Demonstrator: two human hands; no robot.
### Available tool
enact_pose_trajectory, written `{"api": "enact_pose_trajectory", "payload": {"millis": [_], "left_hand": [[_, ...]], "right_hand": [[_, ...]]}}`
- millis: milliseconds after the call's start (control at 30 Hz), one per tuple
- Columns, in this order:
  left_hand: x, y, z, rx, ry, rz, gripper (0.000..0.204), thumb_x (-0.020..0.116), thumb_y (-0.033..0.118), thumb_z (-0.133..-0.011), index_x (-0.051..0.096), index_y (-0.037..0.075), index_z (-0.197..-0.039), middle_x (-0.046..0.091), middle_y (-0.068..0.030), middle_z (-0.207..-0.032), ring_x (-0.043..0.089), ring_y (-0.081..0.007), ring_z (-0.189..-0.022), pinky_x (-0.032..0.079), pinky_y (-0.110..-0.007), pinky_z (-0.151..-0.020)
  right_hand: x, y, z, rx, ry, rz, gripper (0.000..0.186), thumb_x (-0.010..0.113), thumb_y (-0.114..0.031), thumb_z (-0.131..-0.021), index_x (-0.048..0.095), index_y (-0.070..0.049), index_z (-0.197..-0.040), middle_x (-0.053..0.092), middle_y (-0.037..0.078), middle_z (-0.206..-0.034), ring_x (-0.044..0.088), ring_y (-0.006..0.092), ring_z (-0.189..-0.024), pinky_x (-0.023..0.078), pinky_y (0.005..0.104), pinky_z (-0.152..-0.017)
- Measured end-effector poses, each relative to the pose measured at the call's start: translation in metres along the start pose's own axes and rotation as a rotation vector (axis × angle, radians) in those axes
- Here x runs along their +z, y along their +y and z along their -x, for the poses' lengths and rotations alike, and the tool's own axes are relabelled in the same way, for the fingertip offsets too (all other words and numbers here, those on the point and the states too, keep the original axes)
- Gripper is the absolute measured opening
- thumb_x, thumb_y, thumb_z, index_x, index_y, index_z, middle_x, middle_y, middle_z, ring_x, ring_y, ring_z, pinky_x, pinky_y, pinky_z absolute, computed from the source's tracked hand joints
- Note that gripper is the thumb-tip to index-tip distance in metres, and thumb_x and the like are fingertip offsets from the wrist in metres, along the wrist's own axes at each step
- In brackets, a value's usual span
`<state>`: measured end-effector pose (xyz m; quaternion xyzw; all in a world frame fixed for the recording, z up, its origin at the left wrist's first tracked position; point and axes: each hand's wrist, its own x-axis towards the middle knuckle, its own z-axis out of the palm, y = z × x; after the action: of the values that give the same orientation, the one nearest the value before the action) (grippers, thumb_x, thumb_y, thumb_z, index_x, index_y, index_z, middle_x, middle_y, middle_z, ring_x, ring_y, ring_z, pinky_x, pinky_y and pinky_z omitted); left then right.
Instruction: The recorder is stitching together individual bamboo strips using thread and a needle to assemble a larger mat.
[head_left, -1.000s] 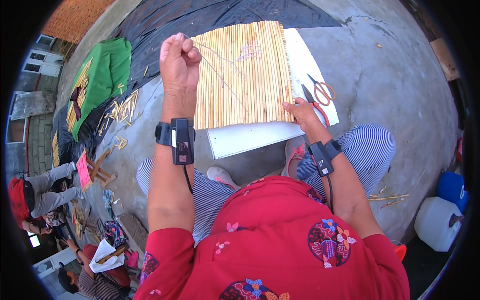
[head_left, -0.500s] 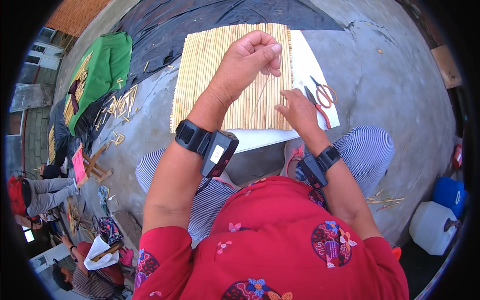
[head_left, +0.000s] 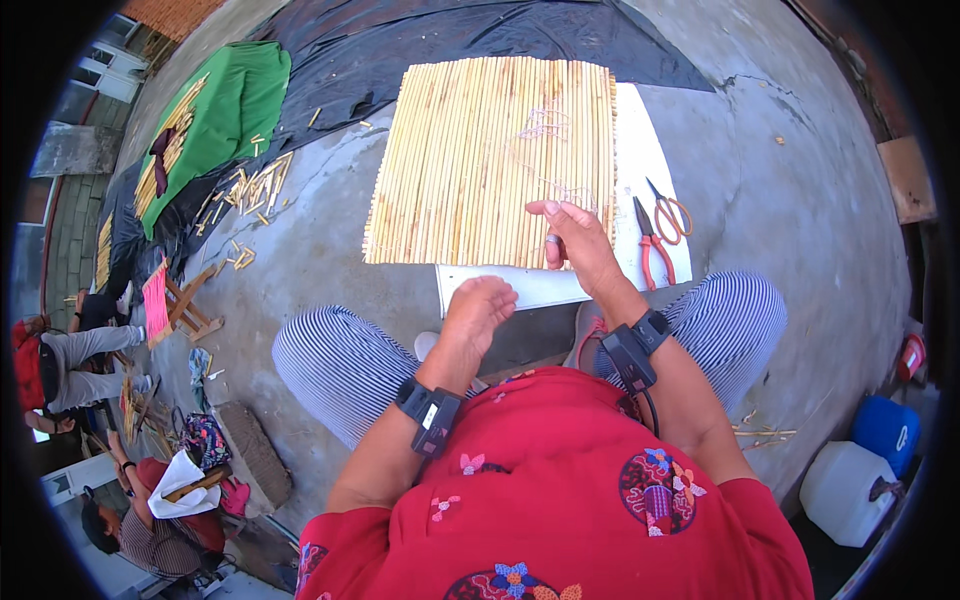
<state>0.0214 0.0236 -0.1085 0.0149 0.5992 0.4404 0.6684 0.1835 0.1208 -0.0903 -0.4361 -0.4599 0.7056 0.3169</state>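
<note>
A mat of pale, straight reed sticks (head_left: 470, 160) laid side by side rests on a white board (head_left: 650, 150). Thin loose thread (head_left: 545, 125) lies tangled on the mat's right half. Just off the mat's near edge, over the board, is my left hand (head_left: 482, 308), its fingers drawn together; anything in them is too small to make out. My right hand (head_left: 585, 245), with a ring on one finger, hovers at the mat's near right corner, fingers curled in; what they hold is hidden. Red-handled pliers (head_left: 648, 240) and orange-handled scissors (head_left: 670, 212) lie on the board to its right.
Dark plastic sheeting (head_left: 390, 40) spreads behind the mat. Short cut sticks (head_left: 255, 190) are scattered at left, near a green cloth (head_left: 225, 115) bearing more sticks. A small wooden stool (head_left: 185, 300) and other people are farther left. White (head_left: 850, 485) and blue (head_left: 888, 430) jugs stand at right.
My left hand has come down from above the mat to its near edge. My right hand has moved slightly nearer and its fingers have curled. Loose thread now shows on the mat.
</note>
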Motion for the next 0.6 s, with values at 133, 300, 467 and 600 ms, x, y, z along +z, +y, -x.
{"api": "enact_pose_trajectory", "payload": {"millis": [133, 300, 467, 600], "left_hand": [[0.006, -0.042, -0.024, 0.021, -0.178, 0.173, 0.035, 0.065, 0.017, -0.090, 0.046, 0.004, -0.117, 0.060, -0.0100, -0.104, 0.062, -0.0216, -0.091, 0.049, -0.034, -0.086], [0.025, -0.045, -0.038, 0.194, -0.294, 0.481, 0.035, 0.069, 0.023, -0.091, 0.047, 0.005, -0.110, 0.061, -0.0106, -0.103, 0.062, -0.0208, -0.089, 0.050, -0.035, -0.084], [0.019, -0.032, -0.024, 0.175, -0.154, 0.396, 0.040, 0.062, 0.019, -0.094, 0.047, 0.007, -0.129, 0.057, -0.0104, -0.123, 0.060, -0.0244, -0.108, 0.051, -0.044, -0.090], [0.013, -0.032, -0.009, 0.235, -0.139, 0.410, 0.030, 0.064, 0.017, -0.092, 0.056, 0.005, -0.119, 0.066, -0.0086, -0.108, 0.065, -0.0224, -0.096, 0.052, -0.039, -0.085]], "right_hand": [[0.016, 0.002, 0.008, -0.041, -0.102, 0.050, 0.044, 0.046, -0.038, -0.103, 0.063, -0.001, -0.119, 0.048, -0.004, -0.062, 0.044, 0.0050, -0.052, 0.036, 0.0218, -0.048], [0.042, -0.001, 0.021, -0.145, -0.216, 0.211, 0.043, 0.048, -0.037, -0.102, 0.066, 0.000, -0.116, 0.059, 0.002, -0.075, 0.047, 0.0058, -0.063, 0.041, 0.0217, -0.058], [0.049, -0.016, 0.035, -0.147, -0.256, 0.161, 0.042, 0.048, -0.036, -0.102, 0.066, -0.001, -0.116, 0.052, -0.002, -0.069, 0.042, 0.0022, -0.054, 0.035, 0.0190, -0.047], [0.041, -0.025, 0.032, -0.081, -0.028, -0.014, 0.042, 0.047, -0.032, -0.103, 0.059, 0.004, -0.121, 0.043, -0.008, -0.062, 0.037, 0.0012, -0.049, 0.031, 0.0175, -0.045]]}}
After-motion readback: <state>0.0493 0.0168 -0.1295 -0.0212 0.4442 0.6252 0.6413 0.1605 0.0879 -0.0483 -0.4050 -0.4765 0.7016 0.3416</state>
